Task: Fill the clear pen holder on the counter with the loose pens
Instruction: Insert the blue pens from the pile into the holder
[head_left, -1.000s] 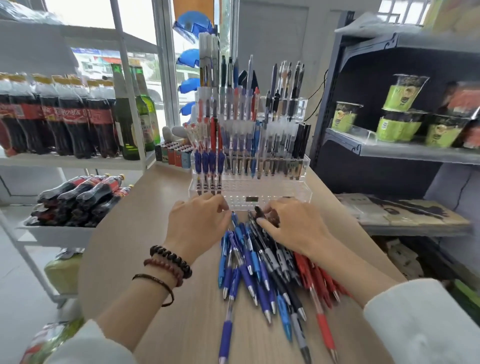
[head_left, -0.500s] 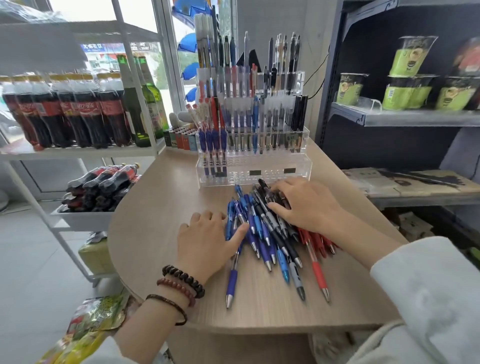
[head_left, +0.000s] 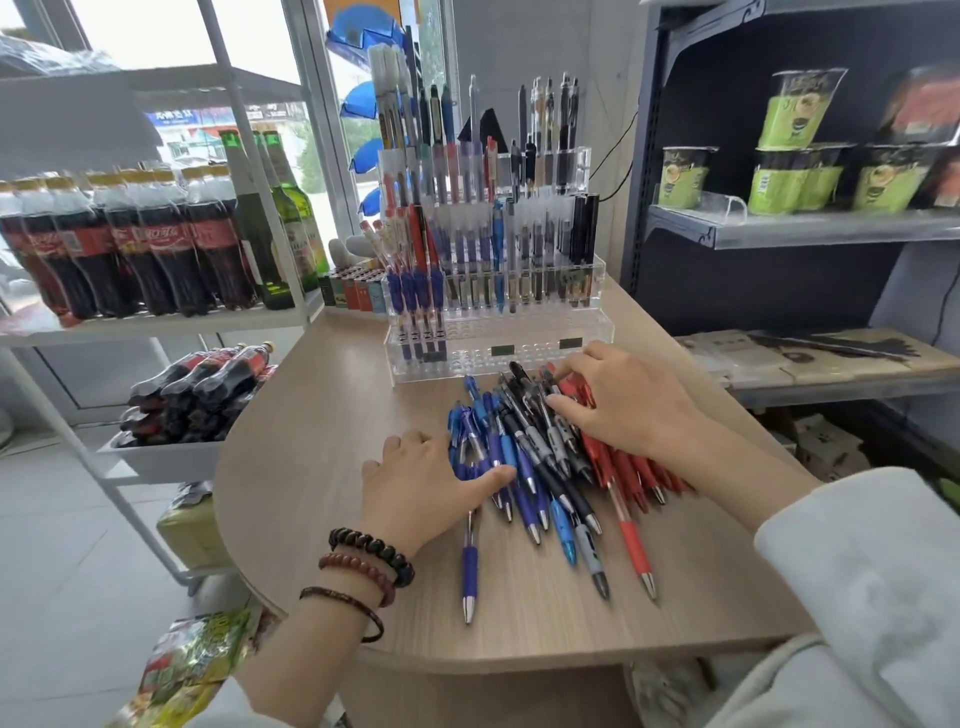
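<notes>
Observed from beside the counter (head_left: 311, 467): the loose pens (head_left: 540, 457) lie in one heap at mid-counter, just in front of the clear pen holder (head_left: 498, 356), which stands at the far edge. The heap is roughly sorted by colour: blue pens on the left, black in the middle, red pens (head_left: 631, 535) on the right. Most tips point toward the person. One blue pen (head_left: 470, 566) lies at the near left fringe of the heap.

The left hand (head_left: 421, 488) lies palm down on the counter with its fingers fairly straight. Its thumb touches the blue side of the heap and it grips nothing. Three bead bracelets (head_left: 371, 566) sit on that wrist.

The right hand (head_left: 628, 405) rests on top of the black and red pens, fingers spread and only slightly bent. Its fingertips are partly buried among the barrels, so a pinch cannot be ruled out, but it appears to press rather than hold.

The holder is tiered, and its rear tiers are packed with upright pens. The lower front tier carries a few blue pens at its left end.

Cola bottles (head_left: 130, 249) stand on the white rack to the left. Green cups (head_left: 789, 176) sit on the dark shelf to the right.
</notes>
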